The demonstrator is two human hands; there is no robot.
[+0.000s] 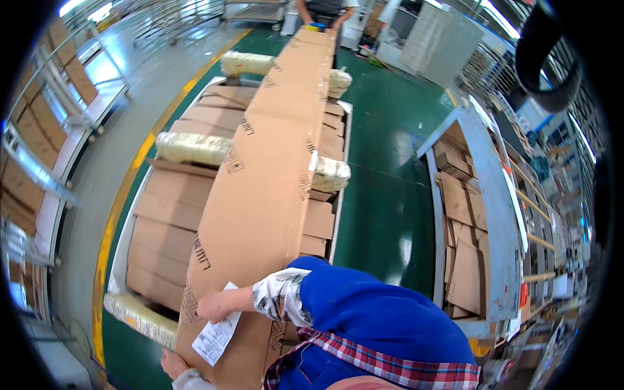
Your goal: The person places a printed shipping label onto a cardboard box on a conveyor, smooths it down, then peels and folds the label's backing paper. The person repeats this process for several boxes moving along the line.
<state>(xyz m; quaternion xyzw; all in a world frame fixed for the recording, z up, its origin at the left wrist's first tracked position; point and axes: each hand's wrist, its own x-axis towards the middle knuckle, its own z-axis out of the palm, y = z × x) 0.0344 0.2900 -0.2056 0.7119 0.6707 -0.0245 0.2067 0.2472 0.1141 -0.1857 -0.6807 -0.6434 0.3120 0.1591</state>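
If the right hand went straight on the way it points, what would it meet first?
Probably the wrapped roll beyond the left edge of the long carton. The right hand points leftward across the carton's top. The roll looks lower, so the hand might pass above; depth is unclear.

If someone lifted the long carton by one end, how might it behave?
The carton would probably stay fairly stiff: it spans the wrapped supports without visible sag. Being long and narrow, it may swing sideways. Contents are hidden, so weight is unclear.

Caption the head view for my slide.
Right hand over a white sheet on a long cardboard box, left hand at its edge.
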